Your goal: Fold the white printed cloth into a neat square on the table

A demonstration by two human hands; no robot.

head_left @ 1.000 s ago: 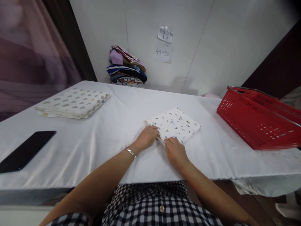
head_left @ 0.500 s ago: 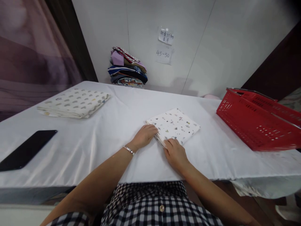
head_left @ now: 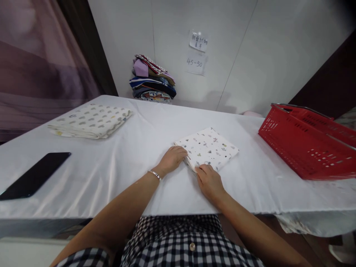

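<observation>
While both hands are touching it in the head view, the white printed cloth (head_left: 208,145) is lying folded on the table (head_left: 150,124), between the spotted cloth (head_left: 93,120) on the left and the red basket (head_left: 308,144) on the right. The right hand (head_left: 210,182) is pinching its near corner. The left hand (head_left: 172,159) is resting on its near left edge, fingers together; I cannot tell if it is gripping. They seem to be lining up the layers, so the next move is probably calling for a soft, even hold.
</observation>
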